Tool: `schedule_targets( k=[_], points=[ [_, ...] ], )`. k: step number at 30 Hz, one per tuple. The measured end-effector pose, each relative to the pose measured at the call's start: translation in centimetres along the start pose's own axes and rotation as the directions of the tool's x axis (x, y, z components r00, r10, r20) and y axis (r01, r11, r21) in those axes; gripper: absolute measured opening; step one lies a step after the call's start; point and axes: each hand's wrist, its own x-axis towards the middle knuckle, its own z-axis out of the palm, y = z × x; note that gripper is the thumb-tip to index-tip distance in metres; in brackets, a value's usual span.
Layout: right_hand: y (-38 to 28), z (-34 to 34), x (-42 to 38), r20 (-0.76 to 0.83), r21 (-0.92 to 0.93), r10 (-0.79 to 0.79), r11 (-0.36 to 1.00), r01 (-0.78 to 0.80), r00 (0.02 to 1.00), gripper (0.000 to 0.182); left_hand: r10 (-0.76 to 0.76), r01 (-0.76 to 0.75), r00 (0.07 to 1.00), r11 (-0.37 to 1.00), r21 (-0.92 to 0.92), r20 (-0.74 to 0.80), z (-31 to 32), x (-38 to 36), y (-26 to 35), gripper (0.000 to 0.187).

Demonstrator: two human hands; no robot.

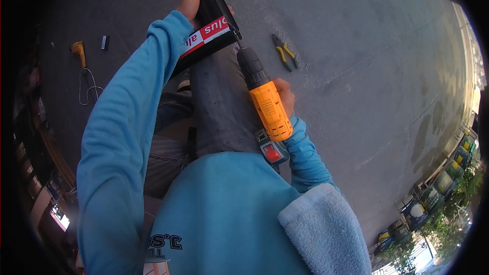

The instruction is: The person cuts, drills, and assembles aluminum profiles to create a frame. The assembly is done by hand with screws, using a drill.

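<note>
My left hand (192, 1) grips a black metal profile frame (210, 7) near its corner, thumb over the top and fingers partly hidden behind it. Red and white printed tape (206, 36) runs along one bar of the frame, which rests on my thigh. My right hand (285, 95) is wrapped around the handle of an orange and black cordless drill (270, 107). The drill's chuck points up at the frame's corner, its bit tip touching or very near the metal. The drill's battery (274, 152) with a red part shows beneath.
Pliers with yellow and black handles (284, 52) lie on the grey floor (356, 81) right of the frame. A yellow tool with a cord (79, 53) and a small dark box (105, 43) lie at left. A light blue towel (328, 229) hangs over my side. Plants (458, 198) stand at lower right.
</note>
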Motion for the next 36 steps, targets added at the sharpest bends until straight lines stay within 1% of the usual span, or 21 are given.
schedule_targets(
  k=[1,2,3,4,6,8,9,10,11,13,14,15,17,18,19,21,22,24,28,34,36],
  points=[
    [-0.2,0.1,0.4,-0.009,-0.006,0.003,1.0,-0.003,1.0,0.041,-0.028,0.028,1.0,1.0,-0.015,0.011,-0.1,0.1,0.1,0.069],
    [-0.3,0.2,0.8,0.039,-0.011,0.061,0.998,-0.06,0.997,0.041,-0.016,0.016,1.0,1.0,-0.019,-0.018,-0.2,0.0,0.2,0.069],
    [-0.5,0.3,1.2,0.084,-0.016,0.118,0.993,-0.117,0.989,0.042,-0.015,0.014,1.0,1.0,-0.014,-0.006,-0.1,-0.2,0.4,0.069],
    [0.2,0.9,0.9,-0.013,0.03,0.02,0.999,-0.02,1.0,0.041,-0.012,0.012,1.0,1.0,-0.014,-0.027,0.0,-0.4,0.5,0.069],
    [0.1,0.7,0.6,-0.004,0.019,0.048,0.999,-0.048,0.999,0.039,-0.053,0.051,0.997,0.998,-0.033,-0.051,0.2,-0.4,0.4,0.069],
    [-0.2,0.2,1.2,-0.008,0.0,0.058,0.998,-0.058,0.998,0.038,-0.053,0.052,0.998,0.998,-0.04,-0.037,0.3,-0.1,0.6,0.07],
    [-0.5,0.0,1.2,0.032,-0.001,0.073,0.997,-0.073,0.997,0.036,-0.057,0.055,0.997,0.997,-0.056,-0.042,0.2,-0.3,0.6,0.071],
    [-0.5,-0.1,1.5,0.069,0.001,0.082,0.997,-0.082,0.994,0.034,-0.049,0.048,0.998,0.999,-0.024,-0.039,0.1,-0.4,0.7,0.073],
    [-0.5,-0.4,1.6,0.05,-0.001,0.079,0.997,-0.08,0.996,0.034,-0.044,0.044,0.999,0.999,-0.012,-0.024,0.3,-0.4,0.8,0.073],
    [-0.7,-0.8,2.0,0.104,0.049,0.106,0.992,-0.112,0.989,0.032,-0.106,0.101,0.993,0.991,-0.093,-0.047,0.3,-0.2,0.9,0.075],
    [-0.8,-1.5,2.7,0.257,0.04,0.232,0.967,-0.25,0.938,0.031,-0.083,0.079,0.995,0.994,-0.07,-0.062,0.0,0.1,0.6,0.077],
    [-0.4,-1.8,2.9,0.228,0.045,0.227,0.969,-0.244,0.947,0.031,-0.094,0.089,0.992,0.994,-0.059,-0.085,1.0,-0.4,1.1,0.077],
    [-0.2,-2.0,2.8,0.285,0.006,0.19,0.98,-0.2,0.94,0.029,-0.11,0.102,0.991,0.991,-0.091,-0.08,1.3,-0.7,1.2,0.076],
    [2.1,-1.1,1.9,0.122,0.054,-0.1,0.994,0.093,0.988,0.03,-0.124,0.114,0.989,0.986,-0.119,-0.083,1.2,-0.4,0.9,0.075],
    [2.3,-1.4,2.1,0.097,0.055,-0.103,0.994,0.098,0.99,0.03,-0.14,0.126,0.986,0.981,-0.148,-0.089,1.4,-0.4,1.0,0.074],
    [3.0,-1.5,2.4,0.222,-0.034,-0.207,0.975,0.22,0.953,0.042,-0.135,0.128,0.989,0.984,-0.122,-0.053,1.2,-0.2,1.0,0.074],
    [3.4,-1.2,2.2,0.129,0.015,-0.264,0.964,0.264,0.956,0.047,-0.125,0.116,0.99,0.987,-0.114,-0.072,1.5,-0.3,1.2,0.074],
    [3.9,-0.8,1.9,0.109,0.06,-0.278,0.96,0.273,0.954,0.048,-0.123,0.113,0.987,0.989,-0.098,-0.099,1.8,-0.4,1.4,0.073],
    [3.4,-0.5,1.8,0.091,0.131,-0.288,0.952,0.275,0.953,0.049,-0.131,0.124,0.989,0.987,-0.097,-0.063,0.8,-0.5,0.9,0.072],
    [2.9,-0.7,1.9,0.112,0.136,-0.297,0.95,0.281,0.948,0.05,-0.111,0.106,0.993,0.99,-0.096,-0.046,-0.1,-0.7,0.5,0.072],
    [2.7,-0.8,1.8,0.118,0.148,-0.294,0.95,0.275,0.949,0.049,-0.108,0.106,0.994,0.989,-0.106,-0.015,-0.1,-0.8,0.5,0.072]
  ],
)
